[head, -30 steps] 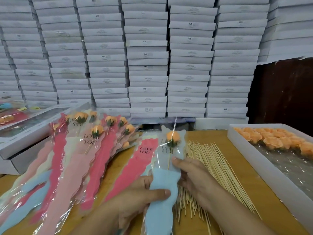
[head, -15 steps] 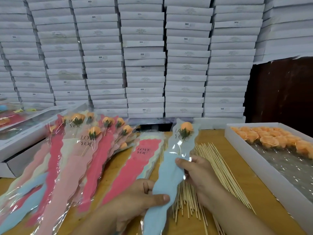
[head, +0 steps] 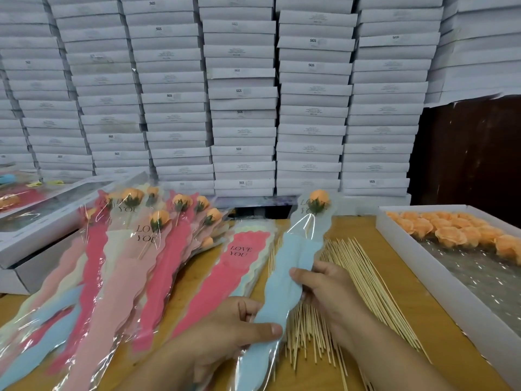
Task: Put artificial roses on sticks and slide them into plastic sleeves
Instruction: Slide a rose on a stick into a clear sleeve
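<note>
- Sleeve position has changed since a second ago: the blue plastic sleeve (head: pixel 284 280) then stood nearly upright in front of the person, and now it leans up and to the right, stretched out over the wooden table (head: pixel 400 300).
- Its orange rose (head: pixel 319 198), which sat low near the middle of the view before, now reaches the table's far edge, just below the wall of stacked white boxes (head: pixel 242 103); its stick (head: pixel 309 225) shows through the clear upper part.
- The left hand (head: pixel 225 331) still pinches the sleeve's lower part, thumb on top and fingers curled beneath.
- The right hand (head: pixel 327 289) still grips the sleeve's right edge further up, thumb across the blue paper; its fingers behind are hidden.
- The pile of bare sticks (head: pixel 352 283) lies as before under and right of the right hand, fanned toward the near edge.
- Left of the held sleeve, a stack of empty sleeves with a red "LOVE YOU" one (head: pixel 231 275) on top lies just beside it.
- Further left, the finished roses in sleeves (head: pixel 118 255) spread to the table's left edge.
- On the right, the white tray (head: pixel 423 261) of loose orange roses (head: pixel 451 230) runs along the table's right edge.
- Bare wood shows between sticks and tray, and along the near edge.
</note>
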